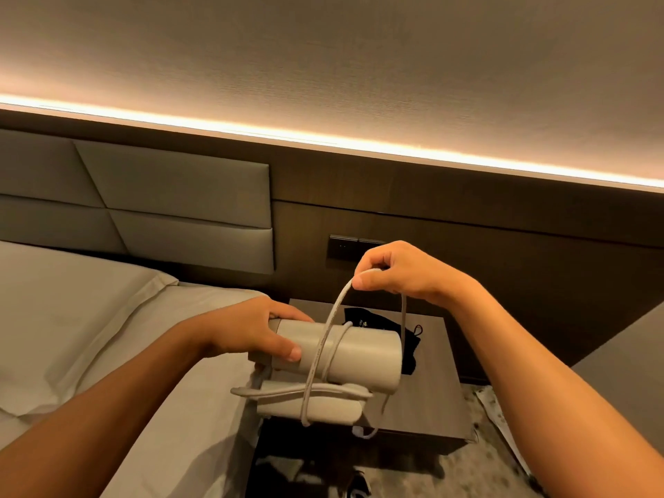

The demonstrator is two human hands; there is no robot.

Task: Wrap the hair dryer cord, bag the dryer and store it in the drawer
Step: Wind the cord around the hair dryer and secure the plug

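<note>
The left hand [251,332] is gripping the hair dryer [345,354] while the right hand [391,269] is pinching the cord [337,307], lifting a loop. Wrapping is under way; the next move probably calls for drawing that loop snugly around the body.

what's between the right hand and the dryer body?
Head view: only the cord, running in a raised loop from the right hand down to the hair dryer, which the left hand grips. Behind that gap the black bag lies on the nightstand.

I hold the dryer [345,357] above the surface's [431,400] near edge; the bag [363,319] lies on it behind, the bed [107,318] to my left.
</note>
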